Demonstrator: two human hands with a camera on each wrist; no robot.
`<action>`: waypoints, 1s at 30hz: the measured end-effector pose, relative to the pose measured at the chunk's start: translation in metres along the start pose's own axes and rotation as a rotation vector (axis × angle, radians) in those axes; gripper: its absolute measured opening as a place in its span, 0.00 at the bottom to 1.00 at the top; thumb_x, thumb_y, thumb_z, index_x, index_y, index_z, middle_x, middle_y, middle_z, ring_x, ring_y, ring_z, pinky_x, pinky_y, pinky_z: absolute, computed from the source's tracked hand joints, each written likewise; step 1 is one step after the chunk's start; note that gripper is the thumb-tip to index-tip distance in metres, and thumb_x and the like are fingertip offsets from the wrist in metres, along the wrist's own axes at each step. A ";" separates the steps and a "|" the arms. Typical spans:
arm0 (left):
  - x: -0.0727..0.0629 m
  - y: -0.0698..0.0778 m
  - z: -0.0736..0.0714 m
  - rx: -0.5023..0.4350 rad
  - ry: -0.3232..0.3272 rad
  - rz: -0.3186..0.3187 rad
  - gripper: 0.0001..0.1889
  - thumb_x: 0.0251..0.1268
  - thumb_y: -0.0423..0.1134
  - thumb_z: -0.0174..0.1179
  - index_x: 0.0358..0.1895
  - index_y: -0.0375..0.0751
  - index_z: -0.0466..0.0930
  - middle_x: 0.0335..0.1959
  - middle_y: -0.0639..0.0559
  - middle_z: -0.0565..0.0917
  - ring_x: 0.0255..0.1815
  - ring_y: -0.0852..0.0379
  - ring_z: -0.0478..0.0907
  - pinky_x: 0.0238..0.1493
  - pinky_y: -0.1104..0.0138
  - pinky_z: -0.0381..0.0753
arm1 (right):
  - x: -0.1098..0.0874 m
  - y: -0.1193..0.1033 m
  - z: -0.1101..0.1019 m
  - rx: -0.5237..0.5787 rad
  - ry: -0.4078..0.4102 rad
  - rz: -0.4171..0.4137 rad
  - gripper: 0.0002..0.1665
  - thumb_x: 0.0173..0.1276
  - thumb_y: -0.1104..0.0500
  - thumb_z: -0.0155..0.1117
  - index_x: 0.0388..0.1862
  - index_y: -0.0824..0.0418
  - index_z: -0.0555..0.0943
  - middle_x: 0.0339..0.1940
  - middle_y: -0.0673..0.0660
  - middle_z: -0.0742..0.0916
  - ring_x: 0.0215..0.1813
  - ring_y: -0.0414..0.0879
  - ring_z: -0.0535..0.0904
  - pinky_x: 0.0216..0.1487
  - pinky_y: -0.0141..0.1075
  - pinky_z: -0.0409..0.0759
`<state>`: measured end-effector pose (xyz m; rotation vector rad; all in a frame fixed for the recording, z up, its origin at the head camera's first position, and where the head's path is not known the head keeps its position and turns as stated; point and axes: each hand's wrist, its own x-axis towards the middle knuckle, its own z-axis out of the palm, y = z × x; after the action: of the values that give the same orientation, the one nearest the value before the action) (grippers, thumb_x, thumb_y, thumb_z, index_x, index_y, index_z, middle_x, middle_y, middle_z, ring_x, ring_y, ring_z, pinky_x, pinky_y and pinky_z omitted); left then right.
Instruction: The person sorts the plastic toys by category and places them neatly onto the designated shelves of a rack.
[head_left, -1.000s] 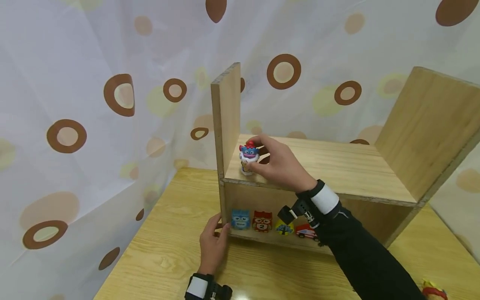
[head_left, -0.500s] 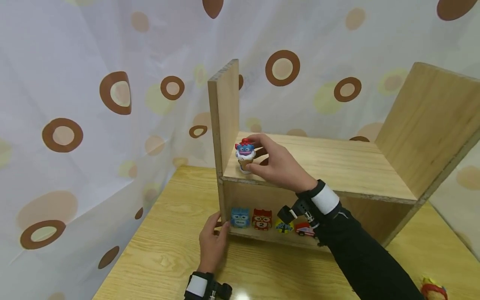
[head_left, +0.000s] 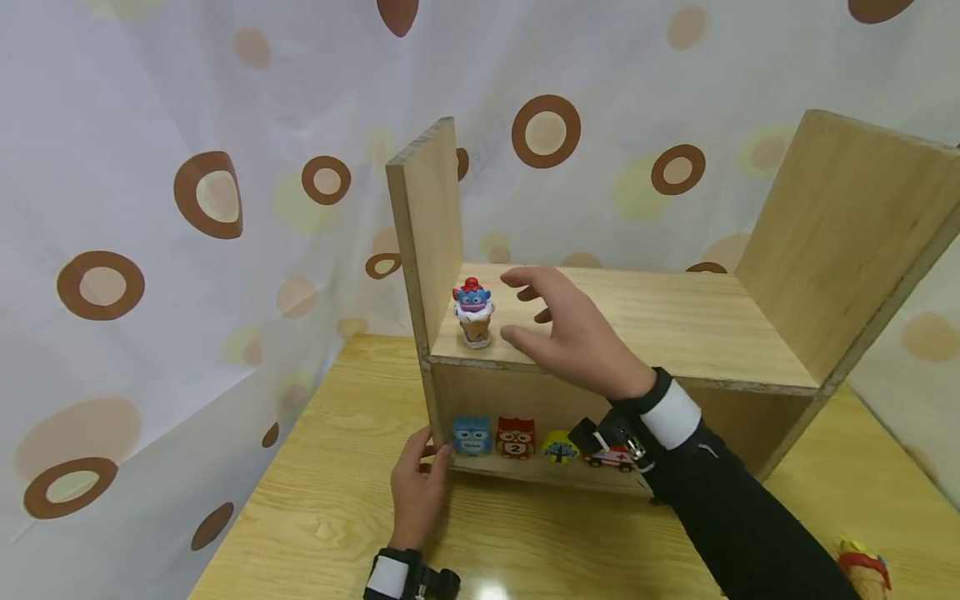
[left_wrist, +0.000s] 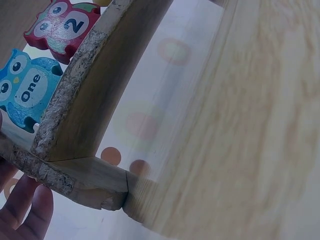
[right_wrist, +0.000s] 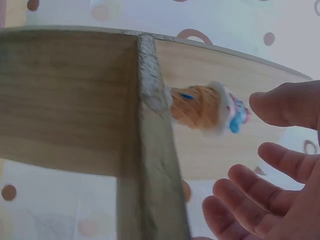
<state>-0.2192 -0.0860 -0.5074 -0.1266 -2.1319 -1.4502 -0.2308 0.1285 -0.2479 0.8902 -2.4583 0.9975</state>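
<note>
A small ice-cream-cone figurine (head_left: pixel 474 315) with a blue face and red top stands upright at the left end of the wooden shelf's (head_left: pixel 637 308) upper board. To its right, my right hand (head_left: pixel 577 333) is held apart from it, thumb and fingers spread with nothing between them. The right wrist view shows that same gap between fingers and figurine (right_wrist: pixel 200 107), which is blurred there. My left hand (head_left: pixel 418 492) grips the lower front edge of the shelf's left side panel, thumb on the inner side. In the left wrist view its fingers (left_wrist: pixel 37 212) show below the panel edge.
On the lower level stand a blue owl block (head_left: pixel 472 437), a red owl block (head_left: pixel 516 438), a yellow tree piece (head_left: pixel 559 447) and a toy ambulance (head_left: pixel 613 458), partly hidden by the right wrist camera. Another cone figurine (head_left: pixel 864 571) is at the lower right on the table (head_left: pixel 300 500).
My right hand has let go of the figurine and drawn back to the right, fingers spreading. The figurine now stands by itself near the left panel. My left hand keeps its hold.
</note>
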 end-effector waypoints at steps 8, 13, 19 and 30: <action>-0.001 0.003 0.001 0.000 -0.016 -0.043 0.18 0.69 0.36 0.61 0.61 0.48 0.79 0.56 0.50 0.84 0.47 0.52 0.84 0.39 0.69 0.83 | -0.047 -0.003 -0.035 -0.097 0.244 -0.165 0.26 0.61 0.69 0.69 0.59 0.64 0.77 0.58 0.59 0.83 0.57 0.50 0.78 0.50 0.39 0.80; -0.002 0.004 -0.002 0.010 -0.013 -0.053 0.18 0.70 0.39 0.61 0.62 0.48 0.79 0.56 0.50 0.84 0.47 0.53 0.83 0.40 0.69 0.83 | -0.065 -0.008 -0.048 -0.097 0.280 -0.213 0.23 0.58 0.72 0.70 0.54 0.63 0.80 0.55 0.56 0.84 0.58 0.41 0.77 0.51 0.23 0.74; -0.003 0.003 -0.003 0.005 -0.012 -0.059 0.18 0.70 0.39 0.61 0.62 0.49 0.78 0.56 0.50 0.83 0.46 0.54 0.83 0.39 0.70 0.82 | -0.081 -0.012 -0.063 -0.116 0.307 -0.234 0.25 0.55 0.75 0.70 0.52 0.61 0.82 0.56 0.56 0.85 0.60 0.35 0.75 0.51 0.21 0.72; -0.004 0.004 -0.003 -0.007 -0.010 -0.049 0.19 0.69 0.37 0.61 0.63 0.48 0.78 0.56 0.48 0.84 0.46 0.51 0.83 0.38 0.68 0.83 | -0.125 -0.009 -0.097 -0.206 0.364 -0.207 0.15 0.64 0.64 0.70 0.50 0.66 0.83 0.55 0.52 0.84 0.58 0.30 0.75 0.52 0.18 0.70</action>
<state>-0.2132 -0.0857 -0.5054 -0.0848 -2.1517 -1.4877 -0.1243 0.2457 -0.2406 0.7955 -2.0714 0.7426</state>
